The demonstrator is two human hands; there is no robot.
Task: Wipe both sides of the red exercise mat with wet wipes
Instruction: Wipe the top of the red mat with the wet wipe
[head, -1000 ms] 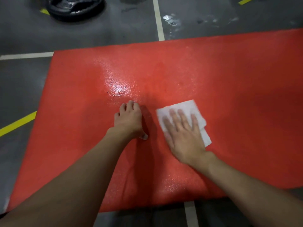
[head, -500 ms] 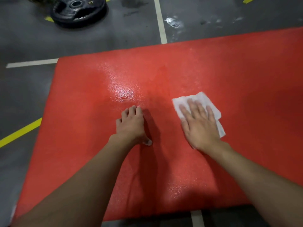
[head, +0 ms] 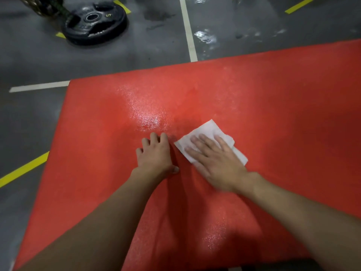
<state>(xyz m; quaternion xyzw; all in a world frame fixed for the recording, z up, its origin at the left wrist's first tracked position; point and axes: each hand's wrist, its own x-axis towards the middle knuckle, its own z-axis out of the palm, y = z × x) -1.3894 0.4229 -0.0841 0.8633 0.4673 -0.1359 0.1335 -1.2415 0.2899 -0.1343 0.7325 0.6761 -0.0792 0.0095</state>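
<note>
The red exercise mat (head: 273, 98) lies flat on the grey floor and fills most of the view. A wet sheen shows on it just beyond my hands. My right hand (head: 216, 163) lies flat, palm down, on a white wet wipe (head: 205, 130) and presses it against the mat near the middle. My left hand (head: 156, 155) rests beside it on the mat, fingers curled and braced on the surface, holding nothing. The two hands are a short gap apart.
A black weight plate (head: 95, 22) lies on the floor beyond the mat's far left corner, with a dark rope (head: 45, 6) next to it. White and yellow floor lines (head: 25, 169) run around the mat. Wet patches shine on the floor past the far edge.
My right hand slid the wipe right and away, then back left toward my left hand. The left hand stayed braced on the mat. The view has tilted up a little.
</note>
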